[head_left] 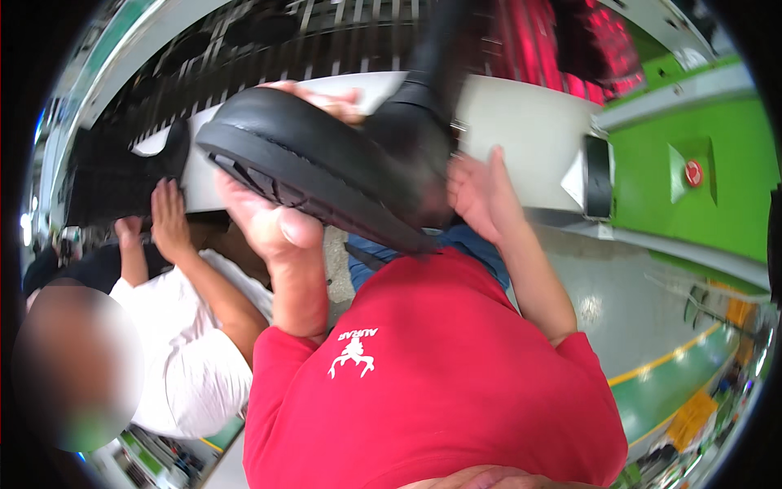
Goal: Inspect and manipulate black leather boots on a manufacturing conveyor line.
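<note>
A black boot (301, 155) with a thick treaded sole is held up in front of me, its toe pointing left and its shaft rising away at the top. My left hand (265, 220) grips the forefoot, thumb against the sole's edge and fingertips showing on the far side. Beside the ankle and heel is my right hand (485, 196), thumb raised and palm toward the boot; it looks open, and whether it touches the leather is unclear. Motion blurs the shaft.
Beyond the boot runs a white ledge (521, 122) along a barred conveyor (350, 37) with a red-glowing section (546, 41). A green machine panel (652, 155) with a red button (693, 173) stands right. On my left, a co-worker in a white shirt (183, 350) reaches toward dark footwear (122, 171).
</note>
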Demonstrator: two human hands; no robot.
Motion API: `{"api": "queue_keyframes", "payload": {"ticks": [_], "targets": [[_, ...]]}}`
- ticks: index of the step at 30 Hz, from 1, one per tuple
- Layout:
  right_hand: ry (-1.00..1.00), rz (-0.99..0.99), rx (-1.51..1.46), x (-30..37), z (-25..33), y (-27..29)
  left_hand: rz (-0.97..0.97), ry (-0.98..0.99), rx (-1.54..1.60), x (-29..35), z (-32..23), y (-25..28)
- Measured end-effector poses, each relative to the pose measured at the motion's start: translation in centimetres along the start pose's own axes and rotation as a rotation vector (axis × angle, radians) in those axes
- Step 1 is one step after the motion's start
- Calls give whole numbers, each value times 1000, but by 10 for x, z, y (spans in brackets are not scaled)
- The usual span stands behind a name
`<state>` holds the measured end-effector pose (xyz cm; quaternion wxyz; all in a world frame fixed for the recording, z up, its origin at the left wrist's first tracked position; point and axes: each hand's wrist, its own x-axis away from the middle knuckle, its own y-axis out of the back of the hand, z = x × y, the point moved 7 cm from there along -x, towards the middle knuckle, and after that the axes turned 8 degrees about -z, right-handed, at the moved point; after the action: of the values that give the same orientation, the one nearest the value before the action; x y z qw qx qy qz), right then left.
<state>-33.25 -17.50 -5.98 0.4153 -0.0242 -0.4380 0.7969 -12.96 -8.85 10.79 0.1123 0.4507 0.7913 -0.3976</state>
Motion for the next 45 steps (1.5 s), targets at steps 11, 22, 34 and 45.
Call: {"api": "queue_keyframes", "payload": {"ticks": [11,22,34,45], "targets": [[190,-98,-164,8,38,32,-438,246,87,40,61,60],[116,-99,-71,4,40,25,-472,165,-246,60,71,91],[141,-422,296,1,50,41,-448,137,-728,64,75,98],[949,-33,1649,61,69,-79,-128,157,-680,98,90,71]]}}
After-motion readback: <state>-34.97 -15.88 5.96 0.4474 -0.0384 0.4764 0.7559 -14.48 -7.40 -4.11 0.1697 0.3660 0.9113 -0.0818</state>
